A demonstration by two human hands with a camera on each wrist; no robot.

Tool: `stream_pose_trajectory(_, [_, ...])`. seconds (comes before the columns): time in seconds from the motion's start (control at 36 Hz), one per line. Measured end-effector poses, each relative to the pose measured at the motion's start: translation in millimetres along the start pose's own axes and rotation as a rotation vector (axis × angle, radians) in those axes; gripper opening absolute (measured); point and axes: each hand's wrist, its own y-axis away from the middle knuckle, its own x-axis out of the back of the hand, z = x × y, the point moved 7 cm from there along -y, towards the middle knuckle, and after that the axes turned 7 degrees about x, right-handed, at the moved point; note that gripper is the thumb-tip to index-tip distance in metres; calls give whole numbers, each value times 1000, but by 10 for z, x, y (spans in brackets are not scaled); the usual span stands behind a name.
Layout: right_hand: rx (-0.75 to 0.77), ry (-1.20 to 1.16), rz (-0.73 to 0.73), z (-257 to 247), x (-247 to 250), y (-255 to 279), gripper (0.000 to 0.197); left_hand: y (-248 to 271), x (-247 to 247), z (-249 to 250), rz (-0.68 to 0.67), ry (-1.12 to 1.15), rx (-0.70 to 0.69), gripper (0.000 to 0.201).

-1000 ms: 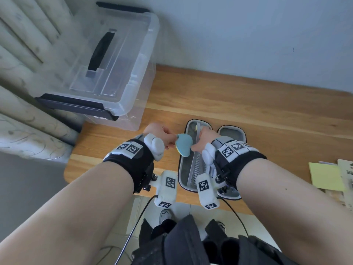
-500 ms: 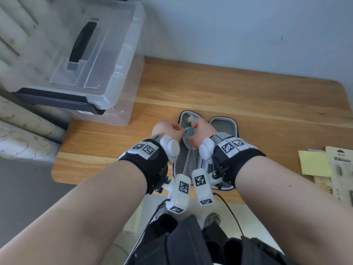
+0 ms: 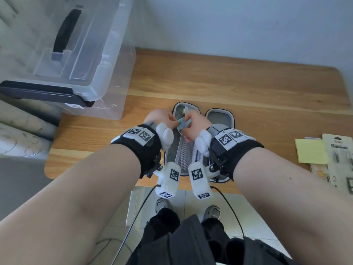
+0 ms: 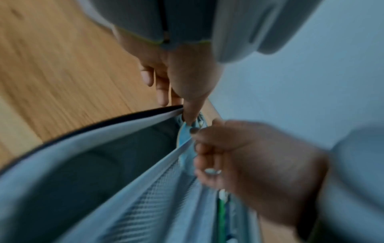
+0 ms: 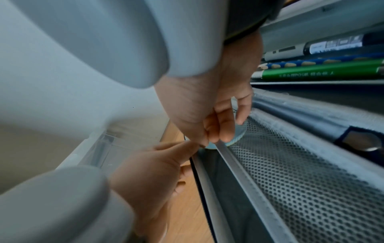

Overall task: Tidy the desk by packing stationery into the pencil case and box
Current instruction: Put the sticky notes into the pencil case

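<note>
A grey pencil case [image 3: 219,119] lies open on the wooden desk [image 3: 229,88]. Both hands meet over its left half. My right hand [image 3: 188,123] pinches a flat light-blue disc [image 3: 181,124] and holds it at the top of the mesh pocket [image 5: 290,172]. The disc [image 5: 235,137] sits partly behind the pocket's grey rim. My left hand [image 3: 171,119] pinches that rim [image 5: 209,148] just beside the disc. A marker [image 5: 311,47], a blue pencil [image 5: 311,61] and a green pen [image 5: 315,72] lie in the case's other half.
A clear storage box [image 3: 107,100] stands at the desk's back left, its lid [image 3: 76,44] raised over it. Yellow sticky notes [image 3: 309,152] and a carded pack [image 3: 340,161] lie at the right edge. A wall runs behind the desk.
The two hands have drawn together and moved farther over the case. The blue disc, held in the open a second ago, is now down at the mesh pocket's rim.
</note>
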Motion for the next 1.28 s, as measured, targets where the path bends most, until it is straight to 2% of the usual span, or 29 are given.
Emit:
stream_pose_trajectory(0.11, [67, -2, -24, -215, -11, 31, 23, 87, 197, 6, 109, -326, -62, 35])
stream_pose_trajectory(0.17, [76, -14, -35, -306, -44, 27, 27, 135, 328, -68, 165, -392, -75, 32])
stream_pose_trajectory(0.22, [80, -32, -35, -381, -84, 2, 27, 162, 479, -207, 207, -316, -69, 39])
stream_pose_trajectory(0.33, [77, -58, -62, -527, -188, -62, 24, 208, 717, -631, 234, 13, 38, 55])
stream_pose_trajectory(0.47, [115, -141, -99, -771, -346, -104, 20, 385, 881, -1131, 298, 231, 147, 39])
stream_pose_trajectory(0.67, [113, -123, -125, -1102, -757, -164, 19, 683, 888, -1810, 308, 296, 206, 33])
stream_pose_trajectory(0.75, [116, -47, -110, -1228, -944, -215, 21, 826, 929, -2120, 338, 337, 251, 30])
stream_pose_trajectory(0.81, [123, 39, -81, -1344, -1048, -222, 16, 922, 940, -2348, 355, 344, 298, 27])
stream_pose_trajectory(0.94, [127, 167, -10, -1554, -1267, -254, 13, 1090, 885, -2844, 269, 380, 370, 27])
stream_pose_trajectory(1.14, [88, 223, 5, -1776, -1572, -360, 31, 1261, 722, -3332, 163, 386, 409, 28])
stream_pose_trajectory(1.22, [135, 265, -55, -2027, -1773, -393, 37, 1275, 751, -3484, 181, 371, 390, 24])
stream_pose_trajectory(1.28, [171, 309, -100, -2184, -1848, -409, 38, 1251, 779, -3501, 205, 377, 372, 14])
